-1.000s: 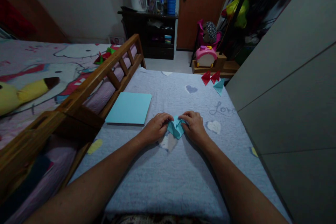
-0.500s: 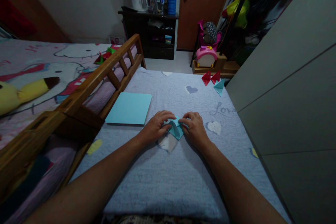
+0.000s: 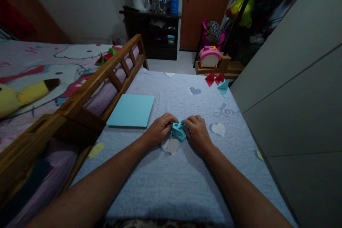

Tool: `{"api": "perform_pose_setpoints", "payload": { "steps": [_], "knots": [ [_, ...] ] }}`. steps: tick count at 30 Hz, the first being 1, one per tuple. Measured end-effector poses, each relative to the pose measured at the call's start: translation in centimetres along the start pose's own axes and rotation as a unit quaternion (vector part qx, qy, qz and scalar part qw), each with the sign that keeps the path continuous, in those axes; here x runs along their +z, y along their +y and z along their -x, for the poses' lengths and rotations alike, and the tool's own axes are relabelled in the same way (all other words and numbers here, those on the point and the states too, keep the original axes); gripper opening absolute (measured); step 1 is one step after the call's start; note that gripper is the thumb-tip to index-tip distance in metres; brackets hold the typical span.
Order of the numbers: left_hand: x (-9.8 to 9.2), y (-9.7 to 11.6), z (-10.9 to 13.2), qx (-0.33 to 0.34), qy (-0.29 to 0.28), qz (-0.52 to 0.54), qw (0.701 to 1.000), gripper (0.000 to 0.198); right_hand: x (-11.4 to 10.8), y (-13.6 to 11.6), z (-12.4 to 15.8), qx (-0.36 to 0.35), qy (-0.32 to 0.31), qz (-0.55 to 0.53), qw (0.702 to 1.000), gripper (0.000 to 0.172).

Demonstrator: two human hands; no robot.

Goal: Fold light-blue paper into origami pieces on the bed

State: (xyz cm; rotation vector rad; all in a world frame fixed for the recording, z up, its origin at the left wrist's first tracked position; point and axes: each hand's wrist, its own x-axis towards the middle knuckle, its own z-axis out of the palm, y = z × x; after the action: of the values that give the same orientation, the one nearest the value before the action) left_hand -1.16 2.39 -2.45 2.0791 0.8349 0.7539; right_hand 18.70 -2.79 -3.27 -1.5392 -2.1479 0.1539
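A small folded piece of light blue origami paper [image 3: 179, 133] lies between my hands over the bedspread, its flaps partly raised. My left hand [image 3: 161, 128] pinches its left edge between thumb and fingers. On the opposite side my right hand [image 3: 197, 130] grips the right edge, fingers curled; some fingertips are hidden behind the paper. To the left rests a stack of flat light blue paper sheets [image 3: 132, 110]. Two red folded paper pieces [image 3: 210, 79] and a light blue folded piece [image 3: 223, 88] sit at the far right corner.
A wooden bed rail [image 3: 101, 74] runs along the left, with a second bed and a yellow plush toy [image 3: 24, 94] beyond it. Pale cabinet doors [image 3: 299, 89] border the right. Behind the blue bedspread [image 3: 171, 185] stand a dark shelf [image 3: 152, 35] and a pink toy case [image 3: 210, 57].
Both hands have stayed in nearly the same place. The folded paper's flaps have shifted and its near part looks more bunched together. My left fingers have closed in on its edge.
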Motion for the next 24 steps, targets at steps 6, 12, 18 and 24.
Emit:
{"api": "perform_pose_setpoints", "payload": {
  "steps": [6,12,18,24],
  "knots": [
    [0.09,0.47,-0.14,-0.013,-0.003,-0.022,1.0,0.02,-0.11,-0.19,0.16,-0.012,0.005,-0.003,1.0,0.014],
    [0.11,0.53,-0.13,-0.014,-0.005,-0.033,0.999,0.014,0.04,0.16,0.17,-0.003,-0.002,-0.031,1.0,0.018],
    [0.11,0.32,-0.05,-0.013,-0.002,-0.024,1.0,0.015,0.35,0.61,0.22,0.032,0.003,-0.046,0.998,0.017],
    [0.21,0.05,-0.02,-0.015,-0.001,-0.027,1.0,0.02,0.35,0.74,0.19,0.04,-0.001,-0.048,0.998,0.014]
  ]
}}
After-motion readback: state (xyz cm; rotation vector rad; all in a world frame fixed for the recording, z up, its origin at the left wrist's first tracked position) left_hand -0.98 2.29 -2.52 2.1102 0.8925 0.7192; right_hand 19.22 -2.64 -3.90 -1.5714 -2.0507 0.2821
